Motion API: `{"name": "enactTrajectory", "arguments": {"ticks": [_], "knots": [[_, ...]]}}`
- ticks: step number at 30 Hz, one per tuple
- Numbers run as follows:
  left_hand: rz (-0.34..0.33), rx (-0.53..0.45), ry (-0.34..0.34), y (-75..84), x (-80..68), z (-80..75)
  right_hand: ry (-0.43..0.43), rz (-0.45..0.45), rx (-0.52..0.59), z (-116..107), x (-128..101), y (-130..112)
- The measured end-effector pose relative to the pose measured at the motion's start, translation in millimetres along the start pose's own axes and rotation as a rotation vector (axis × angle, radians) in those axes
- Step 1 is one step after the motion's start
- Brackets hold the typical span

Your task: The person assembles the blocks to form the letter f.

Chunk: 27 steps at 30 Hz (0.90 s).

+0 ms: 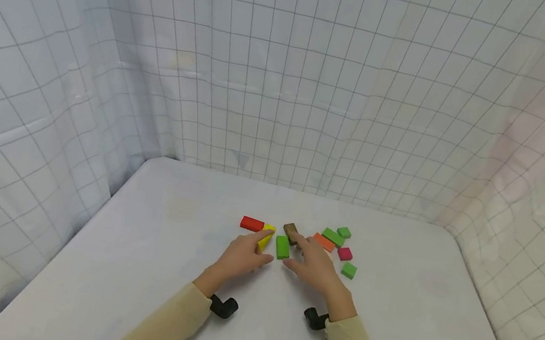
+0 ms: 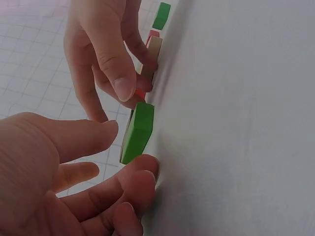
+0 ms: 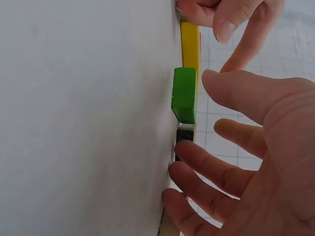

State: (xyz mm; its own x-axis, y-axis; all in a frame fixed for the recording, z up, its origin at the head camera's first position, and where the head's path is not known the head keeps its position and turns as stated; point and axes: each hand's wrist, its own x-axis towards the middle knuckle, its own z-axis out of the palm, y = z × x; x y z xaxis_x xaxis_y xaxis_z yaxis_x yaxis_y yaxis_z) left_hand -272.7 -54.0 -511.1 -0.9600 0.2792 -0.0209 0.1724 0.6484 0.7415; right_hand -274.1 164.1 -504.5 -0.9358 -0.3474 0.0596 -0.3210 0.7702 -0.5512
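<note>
- I'm watching both hands closing in on the long green block (image 1: 282, 247), lying flat on the white table (image 1: 151, 270) near centre, w/ the left hand (image 1: 242, 257) at its 8 o'clock and the right hand (image 1: 316, 268) at its 4 o'clock.
- Step in hand, as I'm judging it: approach to the green block — nothing's being lifted yet.
- Left hand: fingers relaxed and apart, holding nothing; fingertips (image 2: 142, 169) are resting on the table just beside the block's near end, thumb hovering off its side.
- Right hand: also spread and holding nothing; fingers are reaching past the brown block (image 1: 291, 232), which is sitting at the green block's 1 o'clock.
- Yellow block (image 1: 267, 236) is lying just at the green one's 10 o'clock, under the left index finger; red block (image 1: 252, 223) further out at 10.
- Next move, I'm guessing, is calling for a pinch across the green block's long sides w/o nudging the yellow or brown neighbours — tight spacing there.
- Head view is giving me the whole layout, incl. the orange block (image 1: 323, 241) and small green and pink pieces at 3 o'clock; wrist views are missing most of that.
- Wrist views are showing what the head view is hiding: the gap btw fingertips and green block (image 3: 184, 94), and that no finger is clamping it.
</note>
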Motion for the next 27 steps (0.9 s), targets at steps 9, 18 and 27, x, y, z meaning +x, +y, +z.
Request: {"name": "enactTrajectory", "arguments": {"ticks": [9, 18, 27], "knots": [[-0.037, 0.07, -0.02, 1.6, 8.3, 13.0, -0.05, -0.036, -0.103, 2.1, 15.9, 7.8], [-0.057, 0.0, -0.087, 0.4, 13.0, 17.1, -0.082, -0.044, -0.139, 5.5, 23.7, 7.5], [-0.07, -0.083, -0.112, 0.5, 16.6, 17.9, -0.06, -0.016, -0.041, 10.5, 22.8, 5.9]]}}
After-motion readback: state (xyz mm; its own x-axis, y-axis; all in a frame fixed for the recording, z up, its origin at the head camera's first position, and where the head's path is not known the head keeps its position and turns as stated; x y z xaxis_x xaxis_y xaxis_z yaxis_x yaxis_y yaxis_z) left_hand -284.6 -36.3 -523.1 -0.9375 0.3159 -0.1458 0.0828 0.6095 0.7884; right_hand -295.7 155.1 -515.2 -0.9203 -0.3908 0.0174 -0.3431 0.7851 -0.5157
